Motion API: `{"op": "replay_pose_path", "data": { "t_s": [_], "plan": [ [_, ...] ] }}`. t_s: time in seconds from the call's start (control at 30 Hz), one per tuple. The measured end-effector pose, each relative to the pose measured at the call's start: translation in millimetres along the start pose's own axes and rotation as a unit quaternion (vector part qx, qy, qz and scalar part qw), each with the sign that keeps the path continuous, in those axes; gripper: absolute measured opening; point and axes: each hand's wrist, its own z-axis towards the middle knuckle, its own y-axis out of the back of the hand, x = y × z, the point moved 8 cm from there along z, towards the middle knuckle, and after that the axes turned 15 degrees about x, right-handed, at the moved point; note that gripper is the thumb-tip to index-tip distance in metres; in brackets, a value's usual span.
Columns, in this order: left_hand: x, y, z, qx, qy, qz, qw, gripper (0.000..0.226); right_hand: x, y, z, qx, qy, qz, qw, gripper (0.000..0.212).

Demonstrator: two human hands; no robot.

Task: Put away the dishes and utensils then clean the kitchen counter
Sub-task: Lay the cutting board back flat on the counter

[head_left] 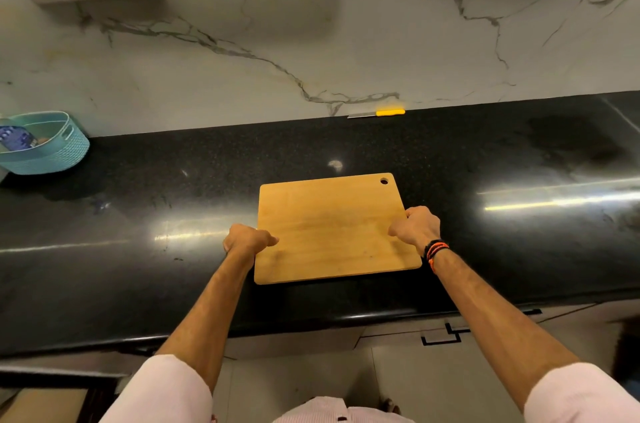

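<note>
Black counter [138, 214], curled hands [247, 240] [417, 226] gripping cutting board [332, 232] sides

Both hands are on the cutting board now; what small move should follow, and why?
Probably lift the cutting board off the counter: the left hand and right hand each grip a side edge, and it appears to lie flat there.

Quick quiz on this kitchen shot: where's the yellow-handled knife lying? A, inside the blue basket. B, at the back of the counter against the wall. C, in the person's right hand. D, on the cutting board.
B: the yellow-handled knife lies at the counter's back edge against the wall, beyond the cutting board.
</note>
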Motion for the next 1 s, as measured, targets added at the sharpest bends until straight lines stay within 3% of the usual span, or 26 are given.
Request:
{"op": "replay_pose_path", "data": {
  "t_s": [0.17,0.3,0.4,0.47,0.57,0.67,0.83,1.0],
  "plan": [
    [0.8,-5.4,4.2,0.000,-0.011,0.024,1.000,0.055,-1.9,-3.2,3.4,-0.005,0.013,-0.041,0.999,0.030],
    [-2.9,-8.2,3.1,0.005,-0.027,0.063,0.998,0.049,-0.9,-12.1,-1.3,-0.004,0.020,-0.125,0.992,0.061],
    [-9.0,-15.5,-8.5,-0.021,-0.062,0.187,0.980,0.052,0.9,-21.8,-13.7,-0.003,0.078,-0.157,0.985,0.083],
    [-14.4,-27.1,-21.7,-0.059,-0.153,0.302,0.939,0.053,5.4,-29.9,-25.1,-0.039,0.158,-0.219,0.962,0.094],
    [-8.4,-54.8,-34.5,-0.072,-0.295,0.417,0.856,0.052,1.1,-49.5,-30.8,-0.059,0.214,-0.331,0.917,0.086],
    [3.8,-59.4,-24.9,-0.065,-0.290,0.425,0.855,0.059,-4.6,-53.6,-28.8,-0.055,0.206,-0.348,0.913,0.084],
    [-30.1,-60.5,-25.1,-0.110,-0.311,0.430,0.840,0.045,0.6,-52.4,-28.8,-0.044,0.205,-0.348,0.914,0.078],
    [-63.8,-92.4,-14.4,-0.065,-0.336,0.457,0.821,0.055,7.2,-46.6,-25.4,-0.014,0.181,-0.361,0.915,0.077]
  ]
}}
